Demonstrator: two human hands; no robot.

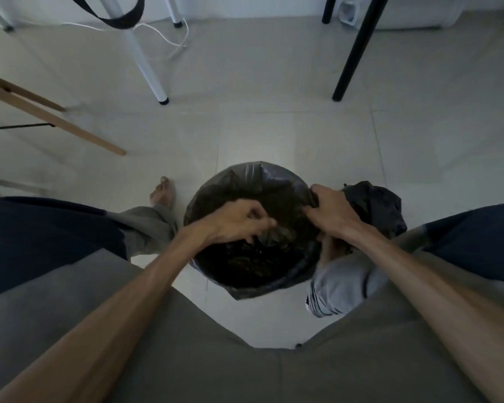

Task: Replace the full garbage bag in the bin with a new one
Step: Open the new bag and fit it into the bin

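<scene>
- Grey trousers (pixel 186 359) fill the near view, knees apart.
- Left hand (pixel 239 222) pinches the black bag liner (pixel 253 181) inside the round bin (pixel 245 286).
- Right hand (pixel 329 210) clutches the liner's edge at the bin's rim.
- Just beyond the right hand's grip lies a bunched black bag (pixel 381 207) on the tiled floor (pixel 274 135).

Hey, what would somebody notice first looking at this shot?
The round bin lined with a black garbage bag sits at centre on the tiled floor. The left hand and right hand both clutch its plastic. A second bunched black bag lies just right of the bin.
</scene>
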